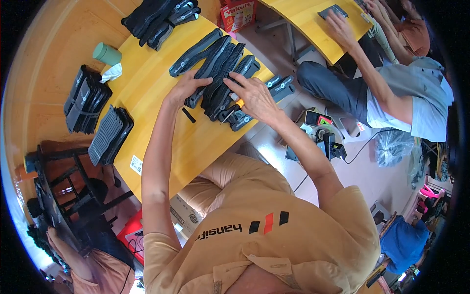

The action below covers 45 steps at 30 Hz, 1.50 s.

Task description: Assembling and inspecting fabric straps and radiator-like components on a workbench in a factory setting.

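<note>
A row of dark grey padded fabric straps point(215, 63) lies on the yellow table, overlapping one another. My left hand point(188, 88) is closed at the left side of the bunch, its thumb lying over the edge of a strap. My right hand point(254, 98) holds a thin tool with a yellow handle point(238, 104) against its palm. Its metal shaft slants down and left over the straps, and the tip's kind cannot be made out. The right thumb and forefinger also touch the middle of the bunch. A small black strip point(188, 115) lies below my left hand.
Strap stacks stand at the table's far edge point(159, 22) and left side point(111, 134), and a banded one point(88, 100) beyond. A green cup point(106, 54) and white tissue point(111, 72) are at the left. A co-worker point(391, 93) sits right at another yellow table point(298, 19).
</note>
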Available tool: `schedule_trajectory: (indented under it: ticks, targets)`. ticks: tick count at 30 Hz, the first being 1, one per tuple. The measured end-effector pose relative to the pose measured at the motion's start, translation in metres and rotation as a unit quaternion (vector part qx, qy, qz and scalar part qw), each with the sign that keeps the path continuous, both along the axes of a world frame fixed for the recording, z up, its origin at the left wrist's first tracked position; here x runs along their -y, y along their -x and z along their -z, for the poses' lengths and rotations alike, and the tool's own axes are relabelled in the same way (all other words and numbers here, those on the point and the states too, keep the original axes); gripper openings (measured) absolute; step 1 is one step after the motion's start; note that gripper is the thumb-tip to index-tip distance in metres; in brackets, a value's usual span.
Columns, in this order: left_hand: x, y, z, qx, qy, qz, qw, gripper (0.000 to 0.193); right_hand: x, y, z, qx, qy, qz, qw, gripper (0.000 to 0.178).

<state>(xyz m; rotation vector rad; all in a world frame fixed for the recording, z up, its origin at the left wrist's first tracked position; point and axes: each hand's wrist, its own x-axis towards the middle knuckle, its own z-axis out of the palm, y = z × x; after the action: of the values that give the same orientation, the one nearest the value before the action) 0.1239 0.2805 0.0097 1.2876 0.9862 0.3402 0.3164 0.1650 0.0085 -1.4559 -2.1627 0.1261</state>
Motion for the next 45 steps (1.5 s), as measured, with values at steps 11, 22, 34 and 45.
schedule_trajectory:
  ticks: [11, 22, 34, 45]
  targets:
    - [0.005, -0.011, -0.004, -0.051, -0.055, -0.051, 0.996, 0.026, 0.000, 0.002, 0.014, -0.067, -0.040, 0.016, 0.997, 0.036]
    - [0.007, -0.014, -0.021, -0.109, -0.102, 0.058, 0.987, 0.032, 0.005, 0.003, 0.015, -0.172, -0.060, 0.046, 0.982, 0.047]
    - [-0.007, -0.007, 0.001, -0.053, -0.141, 0.046, 0.988, 0.047, -0.011, -0.016, 0.016, -0.657, 0.055, 0.099, 0.746, 0.016]
    - [-0.007, -0.008, 0.000, -0.044, -0.115, 0.043, 0.991, 0.041, -0.007, -0.048, -0.016, -0.594, 0.142, 0.056, 0.790, 0.019]
